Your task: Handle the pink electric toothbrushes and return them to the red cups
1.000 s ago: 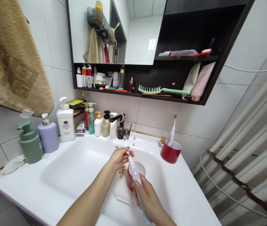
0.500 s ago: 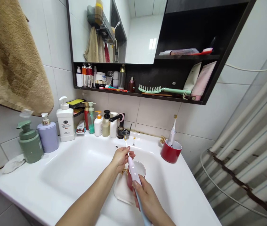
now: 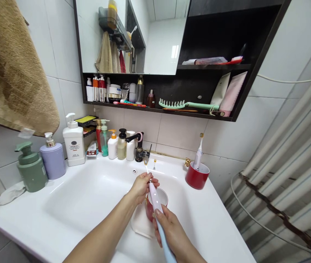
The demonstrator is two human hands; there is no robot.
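My right hand (image 3: 170, 230) is closed around the pink-to-blue handle of an electric toothbrush (image 3: 155, 197), held tilted over the sink basin. At its upper end, my left hand (image 3: 142, 187) pinches the slim white neck of the brush head (image 3: 145, 166) between thumb and fingers. Whether the head sits fully on the handle is hidden by my fingers. Below the toothbrush, a red cup (image 3: 150, 212) with a white inside stands in the basin, on or against a pale tray (image 3: 141, 228). The handle partly covers the cup.
A second red cup (image 3: 196, 180) holding another electric toothbrush (image 3: 198, 157) stands on the right rim. Near the black faucet (image 3: 139, 146) lies a small loose brush head (image 3: 154, 164). Pump bottles (image 3: 74, 140) line the back left. Above hangs a mirror cabinet (image 3: 212, 87).
The view has shifted slightly, so the surroundings sit a little further left. Both hands keep nearly the same hold on the toothbrush.
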